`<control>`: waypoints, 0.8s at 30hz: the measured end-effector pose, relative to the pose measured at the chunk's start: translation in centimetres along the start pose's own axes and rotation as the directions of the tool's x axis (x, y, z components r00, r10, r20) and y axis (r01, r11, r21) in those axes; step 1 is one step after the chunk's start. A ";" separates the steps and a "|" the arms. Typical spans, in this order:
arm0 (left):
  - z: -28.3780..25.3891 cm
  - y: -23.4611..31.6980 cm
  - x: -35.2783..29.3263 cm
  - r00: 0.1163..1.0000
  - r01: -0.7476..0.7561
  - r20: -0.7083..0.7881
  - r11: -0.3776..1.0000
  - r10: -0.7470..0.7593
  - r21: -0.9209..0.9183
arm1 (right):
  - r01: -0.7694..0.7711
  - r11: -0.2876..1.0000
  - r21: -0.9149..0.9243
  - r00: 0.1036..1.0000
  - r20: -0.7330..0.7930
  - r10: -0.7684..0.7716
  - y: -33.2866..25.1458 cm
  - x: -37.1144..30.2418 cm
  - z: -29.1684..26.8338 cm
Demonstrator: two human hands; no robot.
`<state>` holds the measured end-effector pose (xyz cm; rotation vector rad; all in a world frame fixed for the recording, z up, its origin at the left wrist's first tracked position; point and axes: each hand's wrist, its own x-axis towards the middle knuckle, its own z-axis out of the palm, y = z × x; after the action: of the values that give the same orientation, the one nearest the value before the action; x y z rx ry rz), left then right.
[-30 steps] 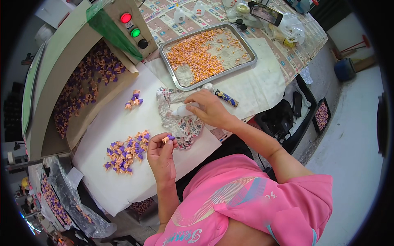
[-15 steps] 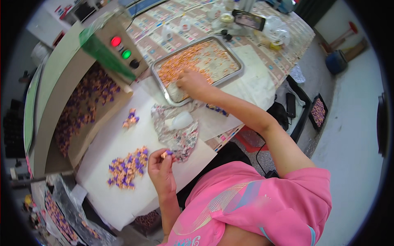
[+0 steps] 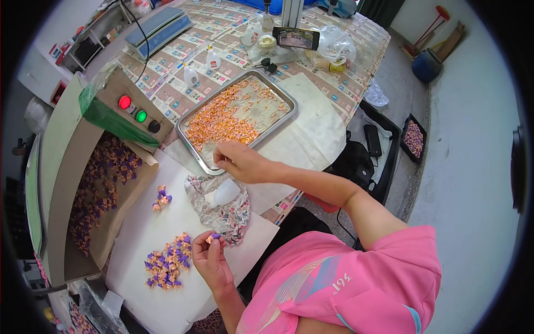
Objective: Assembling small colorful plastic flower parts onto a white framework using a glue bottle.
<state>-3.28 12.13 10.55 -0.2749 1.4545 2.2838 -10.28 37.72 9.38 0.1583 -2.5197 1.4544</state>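
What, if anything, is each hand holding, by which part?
Left hand: small purple-and-peach piece, pinched; which part is hidden. Right hand: cannot tell.

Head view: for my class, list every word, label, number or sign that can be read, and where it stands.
Pink short-sleeved fabric shirt: large pale characters on the front; legible, but not copied here.
Small white plastic bottles: labels too small to read.
Rectangular black phone: any screen text too small to read.
Brown-and-white patterned table covering: printed marks too small to read.
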 end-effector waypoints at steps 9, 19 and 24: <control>-4.1 -1.3 2.6 1.000 -0.020 0.018 1.000 0.020 -0.013 | -0.309 0.893 0.327 0.907 0.385 0.173 -1.8 -4.5 6.8; -10.7 -2.3 4.4 1.000 -0.013 0.020 0.998 0.014 -0.058 | -0.513 0.627 0.586 0.849 0.454 0.270 -2.7 -5.2 14.5; -10.8 -2.2 4.4 1.000 -0.008 0.010 1.000 0.008 -0.029 | -0.531 0.669 0.520 0.830 0.479 0.286 -3.5 -5.5 15.4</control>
<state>-6.83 4.27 2.37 -0.2664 1.4212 2.3106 -6.42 22.54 3.52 -0.0686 -2.2724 2.6804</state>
